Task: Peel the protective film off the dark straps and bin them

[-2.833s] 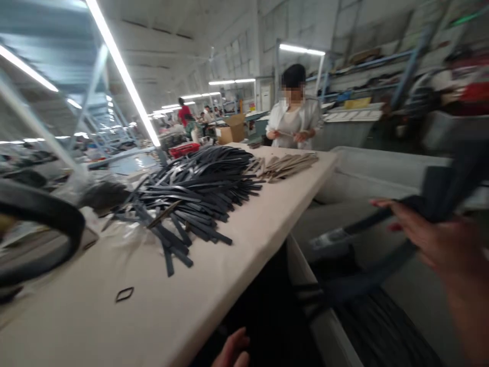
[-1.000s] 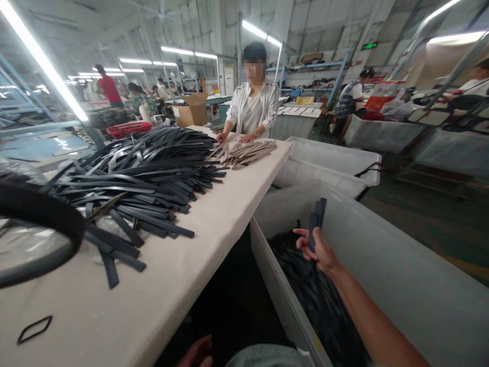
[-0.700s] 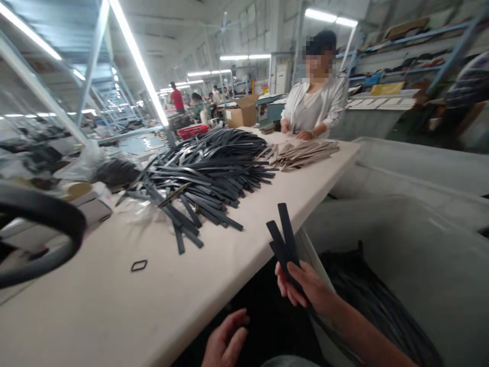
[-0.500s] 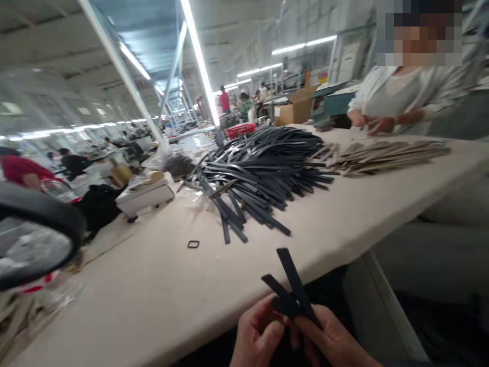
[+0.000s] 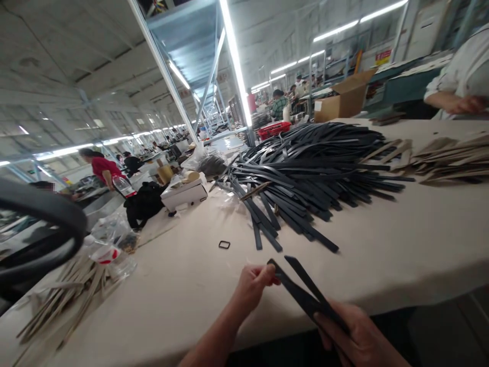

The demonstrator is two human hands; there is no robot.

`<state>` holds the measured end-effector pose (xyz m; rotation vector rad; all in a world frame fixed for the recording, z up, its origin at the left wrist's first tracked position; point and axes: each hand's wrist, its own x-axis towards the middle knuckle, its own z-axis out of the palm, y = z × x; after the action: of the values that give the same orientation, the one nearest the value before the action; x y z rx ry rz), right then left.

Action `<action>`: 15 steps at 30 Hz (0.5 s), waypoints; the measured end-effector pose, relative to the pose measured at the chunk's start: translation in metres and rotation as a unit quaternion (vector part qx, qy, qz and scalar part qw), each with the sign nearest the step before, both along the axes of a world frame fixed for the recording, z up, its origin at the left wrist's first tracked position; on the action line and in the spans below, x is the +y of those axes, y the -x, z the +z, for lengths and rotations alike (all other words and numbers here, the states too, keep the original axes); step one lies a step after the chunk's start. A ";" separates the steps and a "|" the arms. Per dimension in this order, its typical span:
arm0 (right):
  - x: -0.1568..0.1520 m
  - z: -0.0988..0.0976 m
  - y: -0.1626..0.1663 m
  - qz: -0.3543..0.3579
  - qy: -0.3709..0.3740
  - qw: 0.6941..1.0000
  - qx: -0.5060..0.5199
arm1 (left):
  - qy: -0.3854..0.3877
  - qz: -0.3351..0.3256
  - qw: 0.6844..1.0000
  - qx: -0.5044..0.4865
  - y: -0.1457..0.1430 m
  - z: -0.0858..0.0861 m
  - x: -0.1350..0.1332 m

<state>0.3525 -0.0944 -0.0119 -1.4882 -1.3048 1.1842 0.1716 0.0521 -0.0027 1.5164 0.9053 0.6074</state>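
My right hand (image 5: 357, 337) grips the near ends of a few dark strips (image 5: 305, 293) low in the view, over the table's front edge. My left hand (image 5: 252, 285) pinches the far tip of one of those strips, fanning it apart from the others. A big pile of dark strips (image 5: 309, 173) lies on the cream table (image 5: 401, 234) just beyond my hands. A small black rectangular ring (image 5: 224, 244) sits on the table to the left of the pile.
Tan strips (image 5: 451, 155) are stacked at the right, where another person's hand (image 5: 464, 103) works. More tan strips (image 5: 64, 300) and a plastic bag lie at the left. A white box (image 5: 184, 193) and a cardboard box (image 5: 346, 99) stand further back. Other workers are in the hall.
My right hand lifted the strips out of the grey bin at the right and brought them over the table. My left hand came up and took hold of one strip's tip. The view swung left.
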 end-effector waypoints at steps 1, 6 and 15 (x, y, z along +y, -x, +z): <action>0.010 0.001 -0.006 -0.042 -0.021 0.999 -0.012 | 0.003 0.016 1.000 0.012 -0.002 -0.005 0.019; 0.052 -0.008 -0.036 -0.221 -0.050 0.972 -0.064 | -0.052 0.164 0.981 0.084 0.000 -0.018 0.132; 0.053 -0.035 -0.042 -0.219 -0.092 0.950 -0.205 | -0.191 0.313 0.882 0.297 0.037 -0.019 0.282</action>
<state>0.3947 -0.0417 -0.0465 -1.8211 -1.2144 0.4690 0.1344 0.3338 -0.0218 1.8007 1.8838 0.8287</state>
